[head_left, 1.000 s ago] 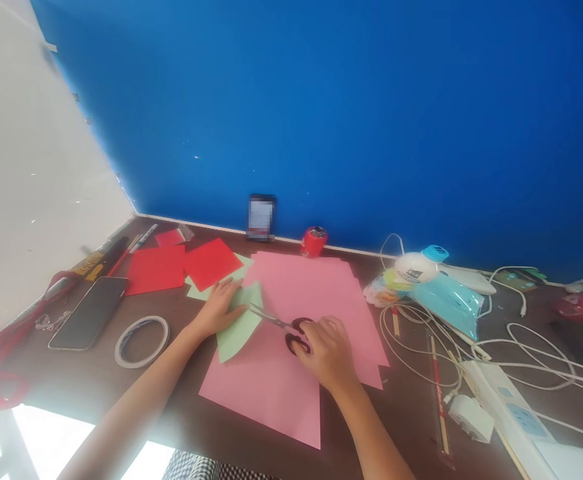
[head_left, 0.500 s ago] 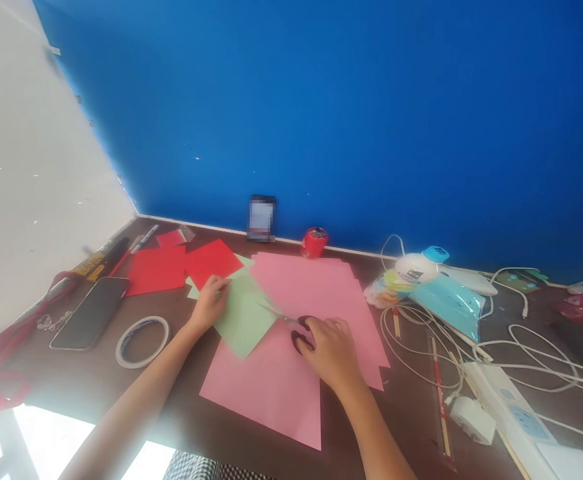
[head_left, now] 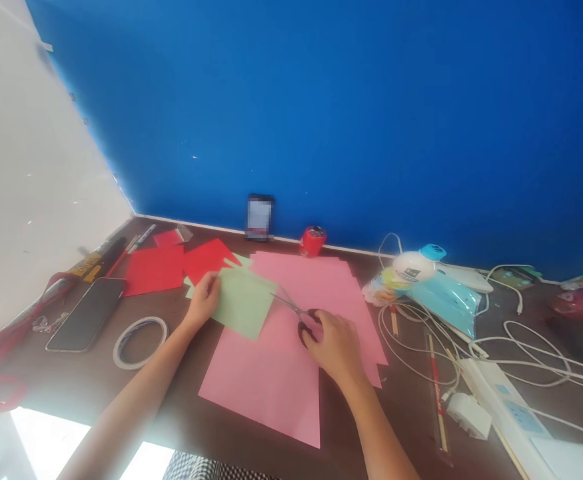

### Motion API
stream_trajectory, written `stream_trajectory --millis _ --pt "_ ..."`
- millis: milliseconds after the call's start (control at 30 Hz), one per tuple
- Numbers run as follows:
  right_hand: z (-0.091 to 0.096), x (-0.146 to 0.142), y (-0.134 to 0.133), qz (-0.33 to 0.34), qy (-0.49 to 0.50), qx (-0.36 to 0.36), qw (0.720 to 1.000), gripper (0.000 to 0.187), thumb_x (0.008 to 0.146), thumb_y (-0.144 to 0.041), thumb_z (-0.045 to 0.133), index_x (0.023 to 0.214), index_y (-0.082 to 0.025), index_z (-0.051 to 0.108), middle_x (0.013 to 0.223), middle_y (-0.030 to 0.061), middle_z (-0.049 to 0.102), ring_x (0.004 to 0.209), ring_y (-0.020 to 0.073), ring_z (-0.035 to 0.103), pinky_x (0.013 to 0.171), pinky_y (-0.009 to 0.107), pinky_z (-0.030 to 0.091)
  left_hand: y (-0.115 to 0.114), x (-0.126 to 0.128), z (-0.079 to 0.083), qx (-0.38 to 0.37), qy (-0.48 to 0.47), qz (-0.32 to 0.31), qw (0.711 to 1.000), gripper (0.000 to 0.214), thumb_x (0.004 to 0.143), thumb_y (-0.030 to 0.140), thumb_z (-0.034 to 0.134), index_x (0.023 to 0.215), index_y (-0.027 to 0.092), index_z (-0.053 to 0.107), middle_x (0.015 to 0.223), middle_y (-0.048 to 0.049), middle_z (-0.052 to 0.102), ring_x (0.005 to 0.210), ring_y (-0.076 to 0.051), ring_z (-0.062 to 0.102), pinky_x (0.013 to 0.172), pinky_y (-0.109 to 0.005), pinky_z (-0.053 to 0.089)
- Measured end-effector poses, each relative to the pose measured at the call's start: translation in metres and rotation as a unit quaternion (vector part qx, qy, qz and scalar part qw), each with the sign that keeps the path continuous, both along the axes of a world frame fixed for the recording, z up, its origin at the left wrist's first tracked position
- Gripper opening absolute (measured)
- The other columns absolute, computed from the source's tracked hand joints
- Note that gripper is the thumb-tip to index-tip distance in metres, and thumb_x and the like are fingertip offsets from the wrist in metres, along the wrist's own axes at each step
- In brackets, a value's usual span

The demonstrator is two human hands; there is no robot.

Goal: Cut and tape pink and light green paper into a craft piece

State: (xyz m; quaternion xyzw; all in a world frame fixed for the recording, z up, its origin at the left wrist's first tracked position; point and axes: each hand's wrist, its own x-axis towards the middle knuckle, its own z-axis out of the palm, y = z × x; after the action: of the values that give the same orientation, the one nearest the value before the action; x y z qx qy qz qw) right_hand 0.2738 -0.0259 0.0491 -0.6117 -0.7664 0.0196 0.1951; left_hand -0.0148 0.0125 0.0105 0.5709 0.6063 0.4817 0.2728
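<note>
My left hand [head_left: 204, 299] grips the left edge of a light green paper sheet [head_left: 244, 305], held over pink paper. My right hand [head_left: 337, 343] has its fingers in the dark handles of a pair of scissors [head_left: 296, 309]. The scissor blades are spread apart and point left, with their tips at the right edge of the green sheet. Beneath both hands lie several pink sheets [head_left: 281, 393]. Red paper pieces [head_left: 154, 269] rest left of and behind my left hand, with more green paper partly under them.
Left of my forearm are a roll of tape [head_left: 140, 365] and a phone [head_left: 87, 313]. A red round object [head_left: 313, 241] stands near the blue wall. To the right are a white bottle [head_left: 411, 267], tangled white cables [head_left: 414, 377], a pencil [head_left: 437, 387] and a power strip [head_left: 508, 400].
The green sheet has turned and come up in my left hand. The scissors have opened wider and drawn slightly right, away from over the sheet.
</note>
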Motion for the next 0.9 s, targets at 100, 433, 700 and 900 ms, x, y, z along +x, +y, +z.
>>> stream_trajectory --millis 100,433,700,900 --pt "-0.0003 0.0009 0.0006 -0.005 0.002 -0.004 1.0 0.017 0.073 -0.03 0.052 0.086 -0.02 0.058 0.081 0.0032 0.067 0.072 0.02 0.056 0.072 0.034 0.035 -0.0008 0.0001 0.0011 -0.003 -0.008 -0.009 1.0 0.022 0.085 0.036 0.037 0.087 0.019 0.051 0.075 -0.0007 0.055 0.071 -0.015 0.051 0.065 -0.026 0.04" --pt "-0.0045 0.0029 0.002 0.011 0.033 0.025 0.999 0.019 0.075 -0.028 0.052 0.091 -0.021 0.057 0.085 0.0031 0.066 0.076 0.019 0.057 0.074 0.033 0.036 -0.003 -0.0001 0.0064 -0.016 -0.047 -0.059 0.997 0.023 0.085 0.039 0.039 0.091 0.02 0.053 0.077 -0.0003 0.057 0.073 -0.015 0.053 0.067 -0.025 0.042" --pt "-0.0017 -0.0005 -0.0001 0.021 0.041 0.015 0.999 0.017 0.075 -0.027 0.052 0.09 -0.021 0.058 0.077 0.0024 0.066 0.071 0.0185 0.055 0.075 0.034 0.035 -0.0018 0.0007 0.002 -0.014 -0.045 -0.076 0.996 0.023 0.085 0.039 0.039 0.091 0.021 0.052 0.079 -0.0004 0.058 0.071 -0.014 0.053 0.065 -0.025 0.041" --pt "0.0 -0.0015 -0.0014 0.029 0.042 0.013 0.999 0.015 0.075 -0.026 0.052 0.087 -0.021 0.059 0.071 0.0008 0.064 0.066 0.0165 0.054 0.074 0.032 0.034 -0.0015 -0.0006 0.0022 -0.006 -0.047 -0.078 0.996 0.023 0.086 0.037 0.04 0.095 0.02 0.053 0.084 -0.0013 0.06 0.073 -0.014 0.054 0.067 -0.026 0.042"
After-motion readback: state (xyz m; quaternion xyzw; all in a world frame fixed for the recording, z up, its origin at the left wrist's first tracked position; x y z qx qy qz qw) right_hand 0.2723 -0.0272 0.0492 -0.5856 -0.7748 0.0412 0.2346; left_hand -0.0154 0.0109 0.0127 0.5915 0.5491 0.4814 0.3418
